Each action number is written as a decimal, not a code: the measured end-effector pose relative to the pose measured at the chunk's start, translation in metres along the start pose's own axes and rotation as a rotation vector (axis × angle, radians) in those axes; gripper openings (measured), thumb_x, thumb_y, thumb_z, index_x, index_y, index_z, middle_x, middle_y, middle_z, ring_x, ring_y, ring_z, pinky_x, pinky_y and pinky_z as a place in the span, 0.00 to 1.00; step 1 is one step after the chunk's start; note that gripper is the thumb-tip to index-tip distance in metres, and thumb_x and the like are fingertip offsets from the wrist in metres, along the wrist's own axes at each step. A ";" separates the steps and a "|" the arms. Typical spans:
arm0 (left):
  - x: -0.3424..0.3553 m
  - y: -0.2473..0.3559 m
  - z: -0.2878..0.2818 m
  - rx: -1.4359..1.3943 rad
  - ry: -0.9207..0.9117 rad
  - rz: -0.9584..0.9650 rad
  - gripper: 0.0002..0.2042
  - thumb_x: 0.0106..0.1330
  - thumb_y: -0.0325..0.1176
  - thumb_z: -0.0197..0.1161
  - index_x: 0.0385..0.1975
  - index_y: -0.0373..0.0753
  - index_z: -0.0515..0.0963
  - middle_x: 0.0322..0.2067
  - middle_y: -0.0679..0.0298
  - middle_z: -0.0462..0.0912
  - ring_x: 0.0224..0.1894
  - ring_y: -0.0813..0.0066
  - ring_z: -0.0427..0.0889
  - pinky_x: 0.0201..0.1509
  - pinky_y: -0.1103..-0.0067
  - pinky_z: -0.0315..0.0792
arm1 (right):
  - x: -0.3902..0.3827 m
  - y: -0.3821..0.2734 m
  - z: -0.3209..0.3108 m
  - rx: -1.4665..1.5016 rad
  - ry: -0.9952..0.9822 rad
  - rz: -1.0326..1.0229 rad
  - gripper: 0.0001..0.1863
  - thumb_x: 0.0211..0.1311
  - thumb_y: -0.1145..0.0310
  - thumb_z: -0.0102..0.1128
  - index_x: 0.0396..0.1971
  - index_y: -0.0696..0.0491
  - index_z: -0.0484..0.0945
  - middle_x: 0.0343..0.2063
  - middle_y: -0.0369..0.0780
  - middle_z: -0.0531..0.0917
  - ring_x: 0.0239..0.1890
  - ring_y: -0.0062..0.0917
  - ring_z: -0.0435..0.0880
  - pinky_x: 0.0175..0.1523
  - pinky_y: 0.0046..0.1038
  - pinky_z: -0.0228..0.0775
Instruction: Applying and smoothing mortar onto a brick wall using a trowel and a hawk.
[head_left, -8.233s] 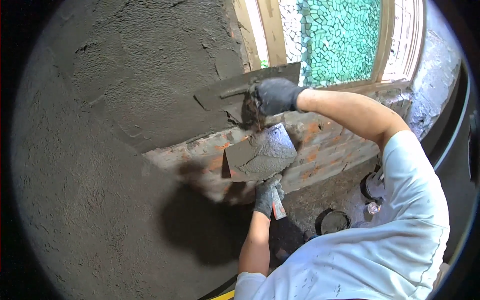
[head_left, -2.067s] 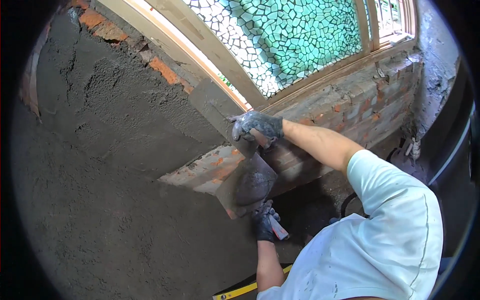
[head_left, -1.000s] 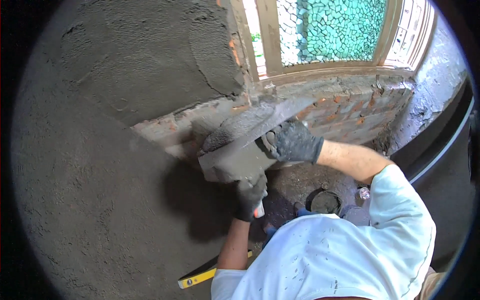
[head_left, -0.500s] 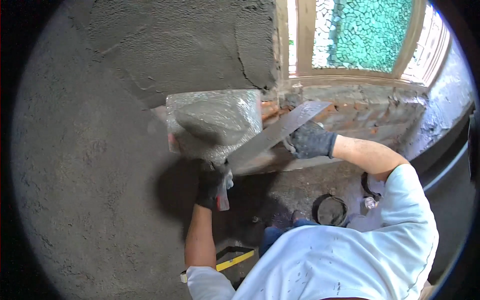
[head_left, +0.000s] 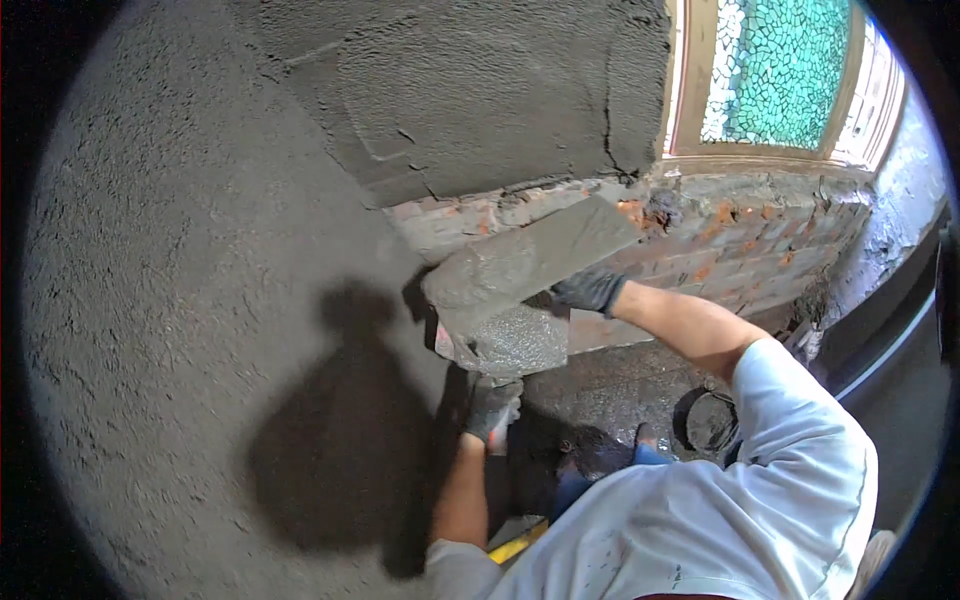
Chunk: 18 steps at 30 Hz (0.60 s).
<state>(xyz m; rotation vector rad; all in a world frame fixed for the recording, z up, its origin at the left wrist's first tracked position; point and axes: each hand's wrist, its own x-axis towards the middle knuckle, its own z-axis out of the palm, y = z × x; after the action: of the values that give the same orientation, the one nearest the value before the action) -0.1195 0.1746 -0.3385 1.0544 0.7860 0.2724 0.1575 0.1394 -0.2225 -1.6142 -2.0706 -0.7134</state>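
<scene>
My left hand in a dark glove is closed round the handle of a square mortar board, coated with wet grey mortar. My right hand, also gloved, is closed on a long steel trowel, its fingers partly hidden under the blade. The blade is tilted above the board and carries a heap of mortar at its left end. Behind them runs exposed brickwork below rough grey plaster.
A window with green patterned glass is at upper right. A round bucket stands on the floor beside my body, and a yellow spirit level lies low behind my left arm. Plastered wall fills the left, carrying my shadow.
Since half a second ago the trowel has swung over the board and now bears mortar. Both hands sit lower and further right in view, and the window has shifted right.
</scene>
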 end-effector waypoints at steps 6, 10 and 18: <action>0.057 0.022 -0.029 -0.161 0.026 0.016 0.10 0.52 0.37 0.67 0.18 0.44 0.72 0.11 0.70 0.69 0.10 0.75 0.67 0.14 0.76 0.62 | 0.119 -0.044 0.016 0.181 -0.513 0.557 0.12 0.46 0.63 0.55 0.25 0.55 0.81 0.29 0.52 0.81 0.35 0.46 0.81 0.40 0.43 0.73; 0.070 0.047 -0.035 0.002 0.075 0.015 0.06 0.53 0.33 0.64 0.20 0.42 0.75 0.12 0.69 0.69 0.10 0.75 0.66 0.14 0.76 0.61 | 0.150 -0.022 0.015 0.174 -0.461 0.384 0.10 0.43 0.65 0.56 0.23 0.54 0.81 0.27 0.50 0.82 0.31 0.43 0.82 0.36 0.41 0.73; 0.069 0.041 -0.036 -0.074 -0.036 0.084 0.07 0.55 0.32 0.59 0.31 0.39 0.77 0.13 0.68 0.69 0.11 0.73 0.66 0.14 0.75 0.63 | 0.203 -0.007 -0.015 0.110 -0.442 0.358 0.08 0.40 0.68 0.56 0.23 0.54 0.79 0.22 0.48 0.81 0.26 0.40 0.82 0.29 0.40 0.71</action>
<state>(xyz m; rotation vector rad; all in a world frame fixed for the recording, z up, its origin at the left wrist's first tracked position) -0.0897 0.2576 -0.3433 1.0215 0.6948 0.3507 0.1021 0.2825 -0.0881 -2.1456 -1.9641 -0.1240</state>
